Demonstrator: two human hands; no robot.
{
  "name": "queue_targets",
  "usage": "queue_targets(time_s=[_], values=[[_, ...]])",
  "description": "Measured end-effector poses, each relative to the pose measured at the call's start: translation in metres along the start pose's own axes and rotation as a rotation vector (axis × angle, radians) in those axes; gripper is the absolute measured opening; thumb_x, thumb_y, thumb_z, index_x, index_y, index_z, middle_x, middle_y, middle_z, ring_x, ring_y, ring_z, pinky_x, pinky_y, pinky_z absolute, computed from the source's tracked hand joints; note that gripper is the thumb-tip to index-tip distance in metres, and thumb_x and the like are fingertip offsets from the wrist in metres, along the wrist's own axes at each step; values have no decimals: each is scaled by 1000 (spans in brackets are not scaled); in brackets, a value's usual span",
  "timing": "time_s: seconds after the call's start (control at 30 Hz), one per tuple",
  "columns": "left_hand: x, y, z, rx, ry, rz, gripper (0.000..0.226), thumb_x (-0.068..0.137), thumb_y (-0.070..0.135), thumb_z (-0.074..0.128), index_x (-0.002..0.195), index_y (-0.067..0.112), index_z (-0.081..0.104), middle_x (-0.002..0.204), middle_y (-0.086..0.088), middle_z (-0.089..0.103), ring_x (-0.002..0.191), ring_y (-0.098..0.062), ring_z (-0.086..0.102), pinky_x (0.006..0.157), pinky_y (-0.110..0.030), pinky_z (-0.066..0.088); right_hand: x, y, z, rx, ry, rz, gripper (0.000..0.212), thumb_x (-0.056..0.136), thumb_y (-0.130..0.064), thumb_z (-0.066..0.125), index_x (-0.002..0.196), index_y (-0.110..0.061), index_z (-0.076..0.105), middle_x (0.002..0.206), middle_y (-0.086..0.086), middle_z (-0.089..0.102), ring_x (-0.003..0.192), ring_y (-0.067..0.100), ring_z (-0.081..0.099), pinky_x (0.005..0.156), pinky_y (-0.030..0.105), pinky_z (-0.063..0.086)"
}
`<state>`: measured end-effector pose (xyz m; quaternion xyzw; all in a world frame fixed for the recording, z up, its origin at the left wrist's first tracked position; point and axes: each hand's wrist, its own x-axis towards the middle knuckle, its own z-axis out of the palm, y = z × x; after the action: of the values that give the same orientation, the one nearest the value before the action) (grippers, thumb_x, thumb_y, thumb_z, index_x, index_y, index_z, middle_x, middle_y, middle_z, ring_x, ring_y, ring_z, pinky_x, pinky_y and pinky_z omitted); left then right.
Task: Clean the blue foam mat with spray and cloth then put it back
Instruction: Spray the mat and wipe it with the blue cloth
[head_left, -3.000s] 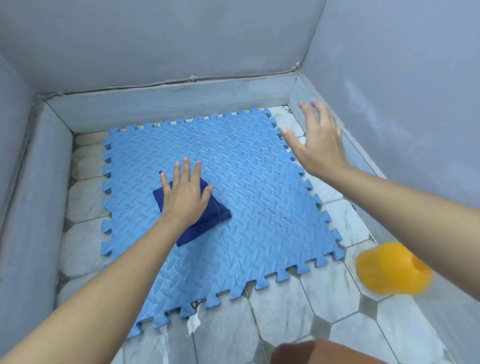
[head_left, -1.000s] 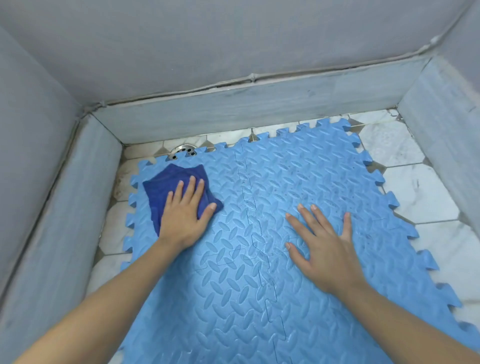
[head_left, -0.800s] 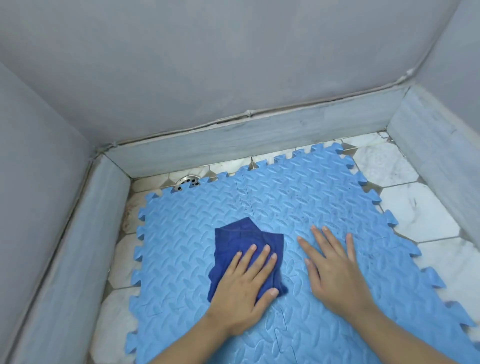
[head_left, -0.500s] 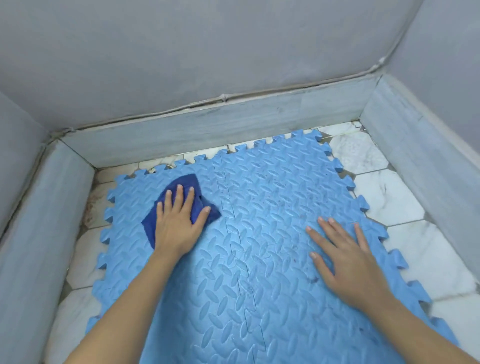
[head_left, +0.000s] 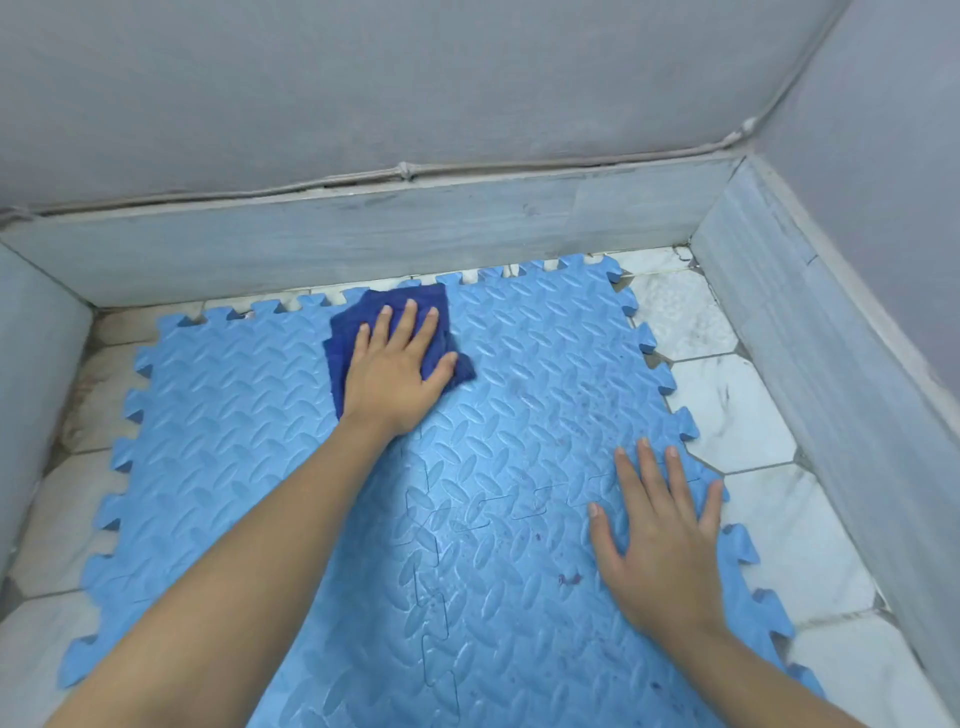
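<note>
The blue foam mat (head_left: 249, 447), made of interlocking tiles with a ridged pattern, lies flat on the tiled floor and fills most of the view. A dark blue cloth (head_left: 358, 332) sits near the mat's far edge. My left hand (head_left: 397, 371) presses flat on the cloth with straight fingers. My right hand (head_left: 660, 540) rests flat on the mat near its right edge, fingers spread. A few small dark specks show on the mat left of my right hand. No spray bottle is in view.
White marble hexagon floor tiles (head_left: 727, 415) show around the mat on the right and left. A grey skirting ledge (head_left: 395, 234) and grey walls close the corner at the back and on both sides.
My left hand has slid the cloth from the mat's left part up and to the right, to the far edge. My right hand stays flat on the mat's right side.
</note>
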<state>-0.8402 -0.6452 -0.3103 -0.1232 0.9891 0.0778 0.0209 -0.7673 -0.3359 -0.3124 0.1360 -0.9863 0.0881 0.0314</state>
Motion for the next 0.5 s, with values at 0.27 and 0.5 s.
queue_targets(time_s=[0.27,0.5], values=[[-44,99,5,-82,-161,615,66,91,43,1,153,25,14,161,8,8,149,-15,3,118,-33,-1,1,1,1,-14,66,-17,63,88,-44,41,140,-10,55,152,8,45,146,30,31,114,66,18],[87,87,-3,-38,-90,95,53,103,32,20,153,19,10,162,-2,3,149,-23,2,119,-42,3,1,0,0,11,43,17,63,87,-41,41,141,-12,53,153,5,44,147,26,29,116,64,16]])
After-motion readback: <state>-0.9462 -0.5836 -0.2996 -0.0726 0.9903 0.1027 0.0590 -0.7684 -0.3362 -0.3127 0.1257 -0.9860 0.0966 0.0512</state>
